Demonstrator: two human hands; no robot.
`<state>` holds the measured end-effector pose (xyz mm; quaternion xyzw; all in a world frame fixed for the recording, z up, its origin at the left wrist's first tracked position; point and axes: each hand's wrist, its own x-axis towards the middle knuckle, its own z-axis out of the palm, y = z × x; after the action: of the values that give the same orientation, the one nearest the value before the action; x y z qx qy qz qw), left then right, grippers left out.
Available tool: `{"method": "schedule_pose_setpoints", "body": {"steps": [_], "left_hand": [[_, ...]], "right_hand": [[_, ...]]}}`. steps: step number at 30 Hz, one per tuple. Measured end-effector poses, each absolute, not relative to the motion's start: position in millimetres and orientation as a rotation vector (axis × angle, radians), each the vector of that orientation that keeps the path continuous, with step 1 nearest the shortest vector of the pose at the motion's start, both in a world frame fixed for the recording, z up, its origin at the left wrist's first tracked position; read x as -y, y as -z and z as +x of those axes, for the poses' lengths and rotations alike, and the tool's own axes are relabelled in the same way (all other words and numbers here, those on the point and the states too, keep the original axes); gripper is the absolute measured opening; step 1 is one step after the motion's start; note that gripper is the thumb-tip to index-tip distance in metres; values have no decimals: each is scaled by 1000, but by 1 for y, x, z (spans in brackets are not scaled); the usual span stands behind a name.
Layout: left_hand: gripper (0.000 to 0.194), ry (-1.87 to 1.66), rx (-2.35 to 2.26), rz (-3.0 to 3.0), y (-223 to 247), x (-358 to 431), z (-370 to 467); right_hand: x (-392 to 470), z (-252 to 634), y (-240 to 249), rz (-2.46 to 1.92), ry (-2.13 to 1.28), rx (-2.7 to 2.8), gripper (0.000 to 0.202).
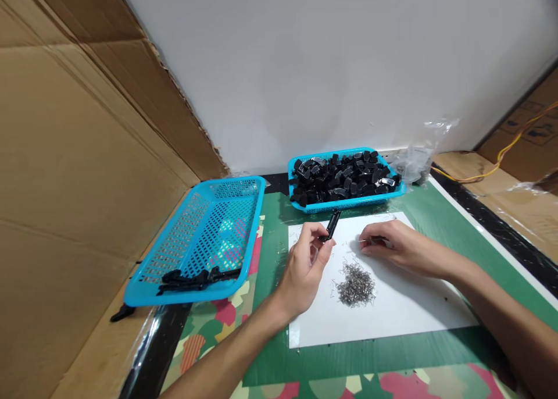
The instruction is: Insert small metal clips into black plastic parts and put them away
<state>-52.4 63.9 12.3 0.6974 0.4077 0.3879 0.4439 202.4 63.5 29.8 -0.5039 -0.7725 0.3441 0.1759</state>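
My left hand [306, 265] grips a slim black plastic part [333, 224], held tilted above a white sheet [392, 306]. To its right, my right hand [387, 242] hovers over the same sheet with thumb and fingers pinched together. A thin, light-coloured bit seems to show at those fingertips, too small to name. Between and below both hands lies a pile of tiny bent metal wire pieces [356, 285]. A few similar pieces are scattered near the sheet's upper edge.
Behind the hands, a blue basket [349, 204] is heaped with black plastic pieces [344, 178]. On the left stands another blue basket [187, 297] with several long black parts [196, 278] at its near end. Cardboard [87, 155] walls the left side; a clear plastic bag [414, 160] sits back right.
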Motion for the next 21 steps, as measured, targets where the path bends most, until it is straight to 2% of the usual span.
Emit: {"method": "schedule_pose_setpoints", "body": {"steps": [6, 13, 16, 21], "left_hand": [[37, -986, -1087, 1917, -23, -75, -52], [32, -1105, -1281, 2174, -71, -131, -33], [26, -988, -1328, 2285, -93, -160, -13], [36, -643, -1375, 2647, -112, -194, 30]], "right_hand": [[-67, 204, -26, -1381, -938, 2196, 12], [-72, 208, -23, -1316, -881, 2166, 11], [-71, 209, -25, -1295, -879, 2181, 9], [-71, 206, -27, -1306, -793, 2216, 10]]}}
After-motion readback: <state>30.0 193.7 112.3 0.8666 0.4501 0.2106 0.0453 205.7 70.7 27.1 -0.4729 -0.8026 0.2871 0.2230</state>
